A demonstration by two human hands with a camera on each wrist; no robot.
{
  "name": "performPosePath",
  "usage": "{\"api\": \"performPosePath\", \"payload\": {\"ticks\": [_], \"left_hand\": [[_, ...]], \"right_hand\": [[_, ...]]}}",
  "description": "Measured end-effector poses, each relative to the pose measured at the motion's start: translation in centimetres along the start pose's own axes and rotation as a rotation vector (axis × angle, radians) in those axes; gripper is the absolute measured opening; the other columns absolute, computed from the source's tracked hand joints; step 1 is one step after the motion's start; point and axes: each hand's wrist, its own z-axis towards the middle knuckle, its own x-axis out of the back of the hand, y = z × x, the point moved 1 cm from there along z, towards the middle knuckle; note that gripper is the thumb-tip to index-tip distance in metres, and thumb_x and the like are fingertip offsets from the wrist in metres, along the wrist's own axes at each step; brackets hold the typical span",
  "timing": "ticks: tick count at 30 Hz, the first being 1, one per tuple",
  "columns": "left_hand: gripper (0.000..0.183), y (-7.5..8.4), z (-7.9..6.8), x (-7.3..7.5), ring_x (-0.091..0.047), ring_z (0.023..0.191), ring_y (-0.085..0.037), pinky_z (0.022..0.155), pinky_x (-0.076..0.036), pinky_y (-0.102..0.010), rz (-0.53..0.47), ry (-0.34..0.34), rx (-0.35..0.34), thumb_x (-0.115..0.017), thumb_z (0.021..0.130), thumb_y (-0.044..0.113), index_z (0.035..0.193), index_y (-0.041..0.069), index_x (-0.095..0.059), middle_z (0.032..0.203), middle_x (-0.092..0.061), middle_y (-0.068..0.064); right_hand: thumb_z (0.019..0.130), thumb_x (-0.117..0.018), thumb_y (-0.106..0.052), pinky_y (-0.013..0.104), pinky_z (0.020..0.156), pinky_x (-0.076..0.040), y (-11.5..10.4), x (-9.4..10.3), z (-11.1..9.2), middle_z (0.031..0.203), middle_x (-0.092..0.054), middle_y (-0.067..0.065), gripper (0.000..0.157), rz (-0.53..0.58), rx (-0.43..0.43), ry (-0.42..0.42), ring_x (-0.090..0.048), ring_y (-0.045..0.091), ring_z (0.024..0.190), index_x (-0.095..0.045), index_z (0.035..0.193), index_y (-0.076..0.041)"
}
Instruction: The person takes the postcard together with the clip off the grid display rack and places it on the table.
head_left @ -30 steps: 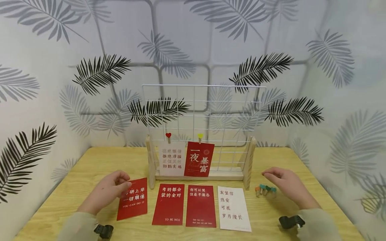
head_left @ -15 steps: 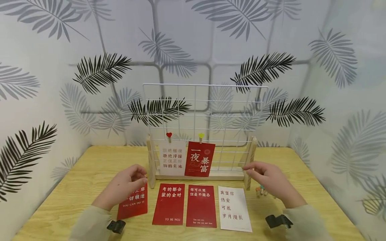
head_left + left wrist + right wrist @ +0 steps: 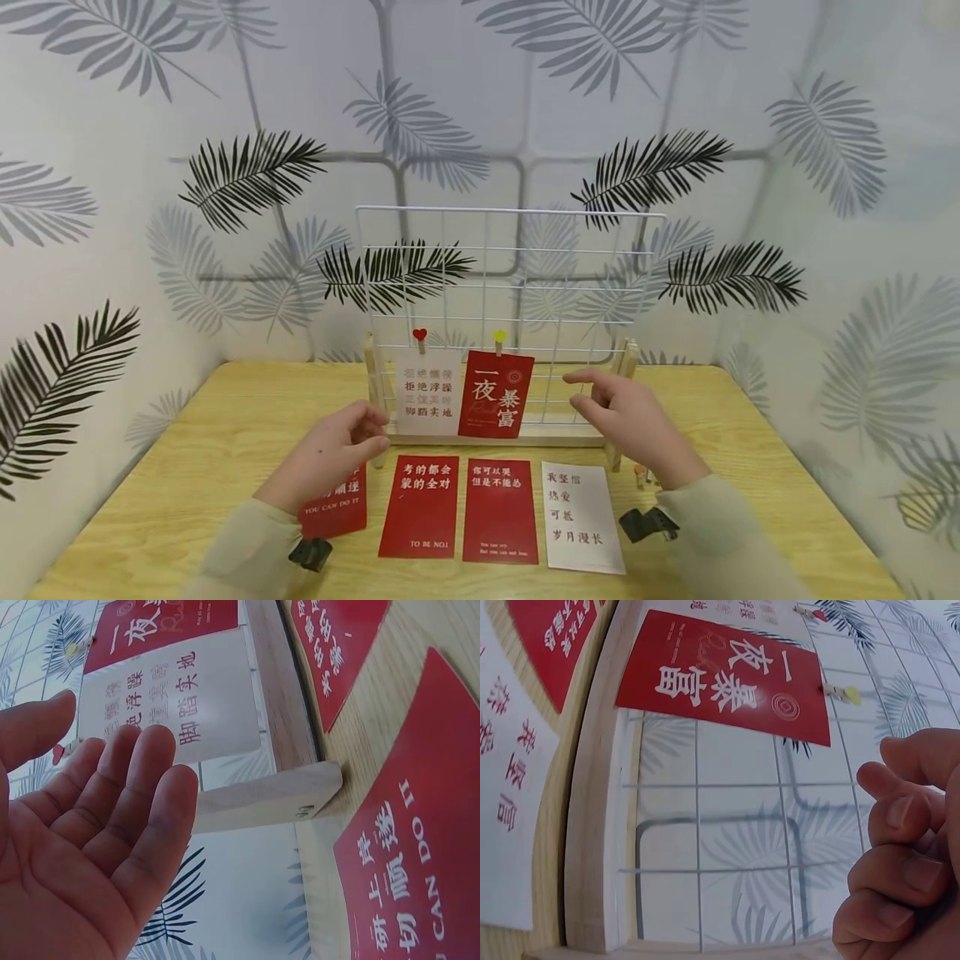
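A white wire grid rack (image 3: 510, 210) on a wooden stand has two cards clipped to it: a white card (image 3: 427, 400) under a red heart clip (image 3: 420, 334) and a red card (image 3: 495, 396) under a yellow clip (image 3: 500, 337), slightly tilted. My right hand (image 3: 637, 421) is in front of the rack's right side, right of the red card. Its fingers are loosely bent and hold nothing in the right wrist view. Near the rack's left post is my left hand (image 3: 330, 454), palm bare in the left wrist view, partly covering another red card (image 3: 333, 508) on the table.
Two more red cards (image 3: 418, 508) (image 3: 500, 512) and a white card (image 3: 583, 518) lie in a row on the wooden table (image 3: 202, 442) before the rack. An orange-topped clip (image 3: 640, 472) shows by my right wrist; the other clips are mostly hidden. Patterned walls surround the table.
My right hand has moved left and up from above the small clips to the rack's front. My left hand has shifted right toward the rack's left post. The cards have stayed put.
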Motion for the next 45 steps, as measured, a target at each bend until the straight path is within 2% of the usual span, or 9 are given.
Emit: {"api": "performPosePath", "payload": {"ticks": [4,13,22,29,37,45], "left_hand": [[0.026,0.2,0.3,-0.5,-0.061,0.093,-0.017,0.082,-0.053,-0.036,0.009,0.001,-0.004,-0.069,0.098,0.019,0.120,0.008,-0.061,0.099,-0.066,0.002],[0.034,0.8,1.0,-1.4,-0.062,0.092,-0.018,0.077,-0.055,-0.032,0.007,0.008,0.021,-0.071,0.096,0.022,0.126,0.011,-0.060,0.101,-0.066,0.002],[0.034,2.0,1.7,-1.8,-0.063,0.096,-0.016,0.085,-0.054,-0.037,0.017,0.024,-0.034,-0.069,0.097,0.020,0.128,0.010,-0.060,0.101,-0.066,0.002],[0.034,2.6,2.1,-2.2,-0.063,0.097,-0.017,0.085,-0.056,-0.038,0.017,0.010,-0.016,-0.070,0.096,0.020,0.127,0.011,-0.060,0.103,-0.066,0.002],[0.036,3.2,2.5,-2.3,-0.063,0.098,-0.017,0.084,-0.056,-0.037,0.048,0.006,-0.030,-0.069,0.097,0.023,0.130,0.013,-0.059,0.103,-0.065,0.005],[0.036,3.6,2.9,-2.8,-0.063,0.099,-0.018,0.084,-0.056,-0.038,0.038,-0.007,-0.019,-0.070,0.097,0.022,0.130,0.012,-0.059,0.105,-0.065,0.003]], "right_hand": [[0.099,-0.067,-0.031,0.032,0.050,-0.039,-0.9,-0.4,0.6,0.063,-0.047,0.001,0.036,-0.001,0.018,0.000,-0.040,0.017,0.051,-0.064,0.134,-0.025],[0.099,-0.067,-0.027,0.031,0.050,-0.038,-2.0,-0.6,1.3,0.061,-0.045,-0.003,0.036,-0.058,0.085,-0.001,-0.038,0.014,0.051,-0.064,0.135,-0.023],[0.100,-0.065,-0.030,0.033,0.050,-0.038,-3.6,-0.6,2.1,0.063,-0.047,-0.001,0.040,-0.045,0.096,-0.004,-0.041,0.016,0.052,-0.061,0.138,-0.022],[0.100,-0.065,-0.027,0.033,0.051,-0.039,-4.2,-1.1,2.8,0.063,-0.049,-0.001,0.042,-0.035,0.118,-0.018,-0.042,0.016,0.053,-0.058,0.141,-0.022],[0.099,-0.066,-0.026,0.035,0.052,-0.041,-4.7,-1.1,3.3,0.065,-0.053,-0.001,0.045,-0.055,0.124,-0.017,-0.044,0.017,0.053,-0.057,0.142,-0.021],[0.099,-0.065,-0.028,0.032,0.050,-0.039,-5.1,-1.3,4.0,0.067,-0.054,-0.002,0.048,-0.074,0.126,-0.051,-0.044,0.015,0.053,-0.054,0.146,-0.021]]}}
